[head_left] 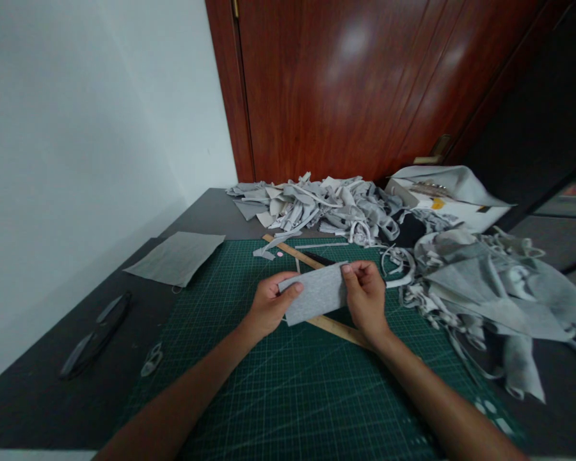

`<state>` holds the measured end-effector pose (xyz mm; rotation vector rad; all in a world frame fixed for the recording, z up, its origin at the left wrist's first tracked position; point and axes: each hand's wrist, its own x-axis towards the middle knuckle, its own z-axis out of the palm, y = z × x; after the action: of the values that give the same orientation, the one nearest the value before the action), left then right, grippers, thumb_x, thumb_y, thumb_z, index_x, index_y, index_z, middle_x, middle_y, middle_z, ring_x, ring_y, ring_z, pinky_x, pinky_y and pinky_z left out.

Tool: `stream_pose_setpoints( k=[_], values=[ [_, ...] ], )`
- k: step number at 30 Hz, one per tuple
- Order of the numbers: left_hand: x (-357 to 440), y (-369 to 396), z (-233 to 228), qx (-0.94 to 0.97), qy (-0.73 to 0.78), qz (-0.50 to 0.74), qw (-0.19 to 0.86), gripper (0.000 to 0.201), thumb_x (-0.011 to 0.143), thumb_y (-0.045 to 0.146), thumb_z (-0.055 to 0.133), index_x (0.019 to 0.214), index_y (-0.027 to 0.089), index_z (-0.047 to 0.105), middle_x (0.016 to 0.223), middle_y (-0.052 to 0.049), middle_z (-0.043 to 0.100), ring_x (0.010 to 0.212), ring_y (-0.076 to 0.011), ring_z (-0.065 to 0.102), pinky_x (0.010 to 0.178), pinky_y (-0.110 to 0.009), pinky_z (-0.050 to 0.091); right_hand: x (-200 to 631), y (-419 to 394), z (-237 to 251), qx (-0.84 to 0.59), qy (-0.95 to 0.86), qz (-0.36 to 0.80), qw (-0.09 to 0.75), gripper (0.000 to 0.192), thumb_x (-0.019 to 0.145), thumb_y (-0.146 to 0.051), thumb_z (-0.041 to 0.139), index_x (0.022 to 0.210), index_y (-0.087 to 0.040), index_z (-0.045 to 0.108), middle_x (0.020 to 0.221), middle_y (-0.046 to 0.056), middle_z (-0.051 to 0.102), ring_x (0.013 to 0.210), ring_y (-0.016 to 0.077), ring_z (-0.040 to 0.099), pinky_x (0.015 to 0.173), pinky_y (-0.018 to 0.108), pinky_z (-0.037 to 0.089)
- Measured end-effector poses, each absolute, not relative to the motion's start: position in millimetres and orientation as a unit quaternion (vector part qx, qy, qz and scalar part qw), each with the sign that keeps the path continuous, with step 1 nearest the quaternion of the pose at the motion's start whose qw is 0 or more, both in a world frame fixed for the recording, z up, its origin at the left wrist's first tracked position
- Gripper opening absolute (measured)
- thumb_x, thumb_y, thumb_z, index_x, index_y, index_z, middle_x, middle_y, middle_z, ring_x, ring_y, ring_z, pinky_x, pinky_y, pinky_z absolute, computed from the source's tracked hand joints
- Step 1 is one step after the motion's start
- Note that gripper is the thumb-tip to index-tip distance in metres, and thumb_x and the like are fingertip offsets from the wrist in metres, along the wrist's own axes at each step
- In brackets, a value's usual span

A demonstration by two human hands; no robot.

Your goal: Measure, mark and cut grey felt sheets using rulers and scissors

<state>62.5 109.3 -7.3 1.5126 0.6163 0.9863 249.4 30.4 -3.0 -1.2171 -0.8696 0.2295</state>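
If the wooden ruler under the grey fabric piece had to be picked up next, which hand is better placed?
Probably the right hand. It pinches the grey fabric piece directly above the wooden ruler, which runs out beneath its wrist. The left hand grips the piece's other end, farther from the ruler's exposed part.

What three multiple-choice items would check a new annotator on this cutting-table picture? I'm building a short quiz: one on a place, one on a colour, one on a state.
1. Where does the wooden ruler lie?
A. on the green mat, under the held piece
B. on the scrap heap
C. against the door

2. What colour is the cutting mat?
A. blue
B. green
C. red

3. How is the grey fabric piece held?
A. lying flat, untouched
B. by one hand only
C. pinched at both ends

Key: 1 A, the ruler runs diagonally across the mat beneath the piece. 2 B, a gridded green surface. 3 C, the left hand and right hand each pinch one end.
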Motion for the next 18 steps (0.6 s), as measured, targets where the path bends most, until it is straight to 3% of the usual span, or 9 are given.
stream_pose_setpoints(
  k=[6, 11, 18],
  values=[
    [60.0, 112.0, -6.9, 0.662, 0.279, 0.416, 0.557, 0.049, 0.081, 0.058, 0.077, 0.1, 0.013, 0.08, 0.089, -0.009, 0.077, 0.076, -0.0203, 0.068, 0.064, -0.026, 0.052, 251.6, 30.1, 1.4, -0.539, -0.387, 0.127, 0.737, 0.028, 0.084, -0.047, 0.079, 0.087, -0.023, 0.064, 0.078, 0.0, 0.067, 0.072, 0.0182, 0.062, 0.068, 0.033, 0.05],
    [59.2, 115.6, -8.9, 0.666, 0.281, 0.418, 0.55, 0.051, 0.082, 0.06, 0.076, 0.101, 0.012, 0.08, 0.09, -0.009, 0.078, 0.075, -0.0198, 0.067, 0.065, -0.027, 0.052, 253.5, 32.1, 4.7, -0.51, -0.365, 0.165, 0.761, 0.036, 0.075, -0.045, 0.085, 0.099, -0.024, 0.068, 0.077, -0.002, 0.07, 0.07, 0.0175, 0.064, 0.066, 0.032, 0.052],
    [58.0, 115.9, -7.7, 0.671, 0.288, 0.424, 0.536, 0.05, 0.086, 0.061, 0.072, 0.1, 0.013, 0.081, 0.088, -0.008, 0.077, 0.074, -0.0195, 0.065, 0.065, -0.027, 0.049, 261.2, 31.8, 4.1, -0.549, -0.411, 0.189, 0.703, 0.029, 0.076, -0.046, 0.083, 0.094, -0.024, 0.076, 0.078, 0.001, 0.076, 0.07, 0.0199, 0.066, 0.064, 0.033, 0.052]
  ],
)
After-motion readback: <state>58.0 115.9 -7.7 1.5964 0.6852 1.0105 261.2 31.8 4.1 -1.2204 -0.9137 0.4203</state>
